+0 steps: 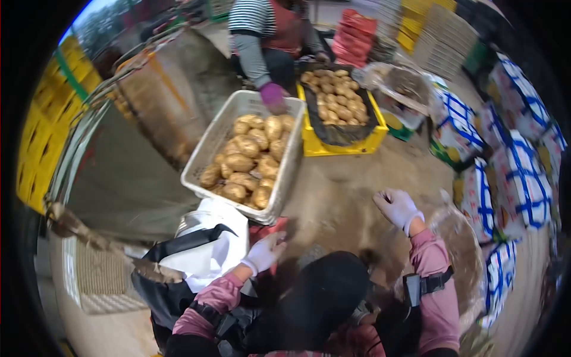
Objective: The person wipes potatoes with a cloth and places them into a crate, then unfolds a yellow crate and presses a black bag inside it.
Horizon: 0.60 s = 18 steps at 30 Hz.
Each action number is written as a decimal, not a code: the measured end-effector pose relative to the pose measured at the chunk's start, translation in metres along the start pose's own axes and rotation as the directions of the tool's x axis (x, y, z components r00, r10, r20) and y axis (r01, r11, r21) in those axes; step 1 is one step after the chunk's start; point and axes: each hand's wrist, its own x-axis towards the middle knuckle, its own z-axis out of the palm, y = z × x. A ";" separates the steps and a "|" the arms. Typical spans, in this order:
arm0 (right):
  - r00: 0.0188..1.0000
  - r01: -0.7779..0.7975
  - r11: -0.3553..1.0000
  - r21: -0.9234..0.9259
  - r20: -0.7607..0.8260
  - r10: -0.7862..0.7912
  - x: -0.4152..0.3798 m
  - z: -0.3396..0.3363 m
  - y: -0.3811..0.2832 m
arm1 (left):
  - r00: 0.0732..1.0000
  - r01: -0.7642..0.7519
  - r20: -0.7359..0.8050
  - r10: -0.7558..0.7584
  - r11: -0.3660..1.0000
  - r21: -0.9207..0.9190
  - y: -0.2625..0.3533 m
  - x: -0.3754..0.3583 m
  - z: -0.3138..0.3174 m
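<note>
My left hand point(264, 253), in a white glove, hovers by the near end of a white plastic crate point(279, 208). Its fingers are loosely bent and apart, with nothing seen in them. Large potatoes point(241, 163) fill much of the crate. My right hand point(397, 208), also gloved, is held over the bare floor to the right, fingers curled in together and nothing visible in them. Beside my left hand lies white sheeting point(208, 253) with black edging. A dark round shape point(324, 297) sits low in front of my body.
A co-worker's purple-gloved hand point(273, 98) is at the crate's far rim. A yellow crate point(345, 146) holds smaller potatoes point(339, 101) on a dark liner. White-and-blue bags point(523, 172) line the right side. Clear plastic point(455, 244) lies near my right arm. Yellow crates point(50, 131) are stacked left.
</note>
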 end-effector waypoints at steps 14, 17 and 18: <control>0.987 -0.007 0.999 -0.033 -0.160 0.001 -0.131 -0.041 -0.022 | 0.969 -0.172 -0.106 0.222 0.919 0.354 0.050 -0.037 -0.024; 0.987 0.067 0.991 0.114 -0.152 -0.049 -0.116 -0.019 0.001 | 0.942 -0.214 -0.126 0.311 0.846 0.489 0.087 -0.071 -0.054; 0.990 0.078 0.985 0.155 -0.125 -0.059 -0.113 -0.018 -0.001 | 0.936 -0.199 -0.178 0.304 0.873 0.445 0.086 -0.083 -0.056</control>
